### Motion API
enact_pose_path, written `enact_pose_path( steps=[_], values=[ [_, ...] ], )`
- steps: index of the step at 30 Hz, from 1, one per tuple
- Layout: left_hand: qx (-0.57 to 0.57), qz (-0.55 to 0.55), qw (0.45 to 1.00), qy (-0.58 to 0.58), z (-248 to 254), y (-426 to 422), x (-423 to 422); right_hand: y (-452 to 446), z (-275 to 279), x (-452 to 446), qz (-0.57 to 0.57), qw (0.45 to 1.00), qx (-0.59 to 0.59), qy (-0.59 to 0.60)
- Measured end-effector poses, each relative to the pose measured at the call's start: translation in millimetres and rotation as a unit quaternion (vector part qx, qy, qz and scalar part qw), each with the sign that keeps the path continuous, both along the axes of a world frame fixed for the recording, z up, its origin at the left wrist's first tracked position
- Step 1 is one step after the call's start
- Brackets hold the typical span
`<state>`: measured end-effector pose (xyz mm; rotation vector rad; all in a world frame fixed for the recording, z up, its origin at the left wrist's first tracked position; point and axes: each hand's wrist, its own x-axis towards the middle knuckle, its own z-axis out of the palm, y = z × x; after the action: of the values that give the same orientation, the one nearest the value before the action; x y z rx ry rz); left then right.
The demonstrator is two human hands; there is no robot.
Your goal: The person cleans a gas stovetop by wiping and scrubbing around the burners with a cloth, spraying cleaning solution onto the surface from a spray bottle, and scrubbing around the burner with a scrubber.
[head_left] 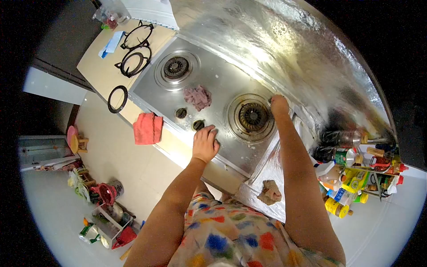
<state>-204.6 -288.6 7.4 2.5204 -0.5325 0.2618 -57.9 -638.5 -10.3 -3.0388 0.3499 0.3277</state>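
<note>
Shirt (231,240) cropped, right hand (279,106) (grip unclear) beside burner (254,116).

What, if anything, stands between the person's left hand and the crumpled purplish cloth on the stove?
One control knob stands between the left hand and the purplish cloth, just past the fingertips. The other knob sits off to the left. Past the nearer knob, only bare stove top shows before the cloth.

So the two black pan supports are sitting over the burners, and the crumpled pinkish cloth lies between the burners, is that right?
Not quite: the head view shows the two black pan supports on the pale counter beside the stove. The crumpled pinkish cloth does lie between the burners.
</note>
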Motion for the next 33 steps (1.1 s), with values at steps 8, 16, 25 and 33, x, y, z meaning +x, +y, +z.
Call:
enact_pose_path(
  steps=[8, 16, 25, 33],
  values=[
    [0.004, 0.005, 1.0, 0.003, -1.1, 0.2, 0.0, 57.0, -0.3, 50.4, 0.005, 0.993, 0.089, -0.082],
    [0.0, 0.002, 1.0, 0.004, -2.6, 1.4, 0.5, 91.3, -15.0, 67.5, 0.04, 0.993, 0.092, -0.07],
    [-0.013, -0.002, 1.0, 0.019, -1.5, 1.9, 0.1, 84.9, 10.2, 77.9, -0.001, 0.993, 0.088, -0.077],
    [-0.007, 0.002, 1.0, 0.006, 0.6, 3.9, 1.0, 72.8, 4.7, 64.6, -0.004, 0.99, 0.067, -0.124]
  ],
)
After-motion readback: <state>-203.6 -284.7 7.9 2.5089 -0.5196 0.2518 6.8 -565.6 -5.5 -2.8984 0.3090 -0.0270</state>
